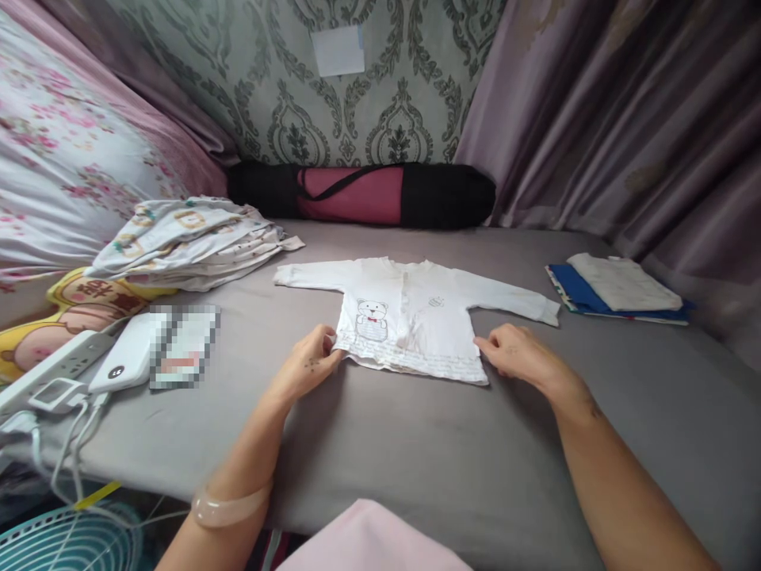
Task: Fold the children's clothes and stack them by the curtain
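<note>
Well, the shirt (416,317) lay flat between the left hand (307,365), pinching its hem, and right hand (525,358), half-curled at its edge, grip unclear.

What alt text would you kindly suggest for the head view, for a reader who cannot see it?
A white shirt lies spread on a grey sheet, the left hand and right hand touching its lower side edges. A black-and-pink bag lies behind it, a cloth pile to the left and folded cloths to the right.
</note>
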`<state>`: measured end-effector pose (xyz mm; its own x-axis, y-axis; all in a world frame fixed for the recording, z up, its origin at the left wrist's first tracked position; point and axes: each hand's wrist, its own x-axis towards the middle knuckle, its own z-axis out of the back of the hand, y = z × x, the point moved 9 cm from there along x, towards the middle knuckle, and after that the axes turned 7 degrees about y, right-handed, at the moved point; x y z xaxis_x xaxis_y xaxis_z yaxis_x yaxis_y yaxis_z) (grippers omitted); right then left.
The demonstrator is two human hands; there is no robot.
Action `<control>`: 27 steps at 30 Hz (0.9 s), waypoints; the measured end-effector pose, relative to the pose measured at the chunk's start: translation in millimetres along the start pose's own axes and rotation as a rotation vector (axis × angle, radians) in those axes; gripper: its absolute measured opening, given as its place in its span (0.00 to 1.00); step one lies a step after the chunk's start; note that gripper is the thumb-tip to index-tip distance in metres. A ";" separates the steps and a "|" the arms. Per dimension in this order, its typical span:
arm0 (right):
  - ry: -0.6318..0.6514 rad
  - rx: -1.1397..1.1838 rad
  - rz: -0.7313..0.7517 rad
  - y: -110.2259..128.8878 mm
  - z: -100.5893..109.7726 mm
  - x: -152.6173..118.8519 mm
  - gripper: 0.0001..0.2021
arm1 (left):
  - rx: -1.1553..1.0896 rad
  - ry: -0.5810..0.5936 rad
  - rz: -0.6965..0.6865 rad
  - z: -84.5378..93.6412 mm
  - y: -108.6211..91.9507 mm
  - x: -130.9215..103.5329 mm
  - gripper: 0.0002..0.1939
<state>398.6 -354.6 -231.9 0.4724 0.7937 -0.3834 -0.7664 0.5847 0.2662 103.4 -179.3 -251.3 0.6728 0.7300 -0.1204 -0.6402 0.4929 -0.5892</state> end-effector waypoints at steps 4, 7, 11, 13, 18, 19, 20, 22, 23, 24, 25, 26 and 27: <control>0.313 0.147 -0.043 -16.8 -38.5 0.8 0.21 | 0.066 -0.060 -0.036 -8.2 2.2 4.5 0.09; 0.343 0.201 -0.007 -16.0 -49.3 3.0 0.20 | 0.090 -0.077 -0.060 -7.7 4.2 4.7 0.11; 0.342 0.260 0.015 -15.6 -49.7 4.0 0.18 | 0.086 -0.055 -0.045 3.7 10.3 1.7 0.16; 0.356 0.280 0.012 -15.6 -49.9 3.8 0.18 | 0.091 -0.038 -0.084 8.9 9.8 0.7 0.17; 0.386 0.280 -0.006 -20.2 -53.0 5.3 0.19 | 0.142 0.060 -0.227 4.1 6.7 0.8 0.14; 0.398 0.269 -0.006 -21.2 -53.2 4.9 0.19 | 0.152 0.085 -0.232 1.7 7.2 0.8 0.14; 0.405 0.241 -0.010 -21.7 -52.2 4.1 0.19 | 0.163 0.099 -0.236 0.4 6.9 0.4 0.15; 0.326 0.115 -0.037 -20.9 -39.8 2.1 0.19 | 0.197 0.069 -0.257 2.6 1.7 -1.4 0.19; 0.228 0.032 -0.054 -17.2 -27.6 0.6 0.18 | 0.225 0.035 -0.277 5.2 -3.5 -2.7 0.21; 0.105 -0.040 -0.059 -9.2 -13.7 -2.0 0.17 | 0.259 -0.005 -0.302 7.9 -9.9 -4.1 0.23; -0.018 -0.081 -0.037 3.9 -1.2 -5.8 0.16 | 0.297 -0.040 -0.330 9.6 -17.1 -5.5 0.24; -0.111 -0.078 0.024 21.7 6.7 -10.0 0.13 | 0.339 -0.062 -0.361 9.6 -24.8 -6.7 0.24; -0.147 -0.033 0.124 42.7 7.4 -13.3 0.11 | 0.381 -0.068 -0.392 7.6 -32.3 -7.4 0.23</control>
<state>362.9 -339.0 -208.9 0.4300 0.8766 -0.2159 -0.8353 0.4771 0.2733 116.3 -197.1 -225.3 0.8705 0.4798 0.1098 -0.4436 0.8614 -0.2474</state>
